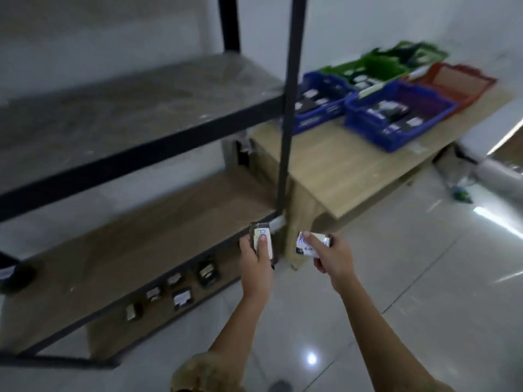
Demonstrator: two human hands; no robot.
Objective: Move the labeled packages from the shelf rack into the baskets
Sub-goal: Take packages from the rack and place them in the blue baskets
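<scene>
Pale floor tiles run past the shelf rack (141,154) to a low wooden table (339,171), where the baskets sit. The near blue basket (368,130), the far blue basket (314,121) and the green basket (379,66) already hold packages; the red basket (481,80) looks empty, though blur makes that uncertain. My left hand (256,264) grips one labeled package (256,236) and my right hand (335,257) pinches a second package (301,246), both held in the air beside the rack's corner post. More shelf packages (182,298) lie on the lowest board, so I judge the job part done.

left hand (256,257) gripping labeled package (261,241), right hand (331,254) gripping another package (311,242)
</scene>
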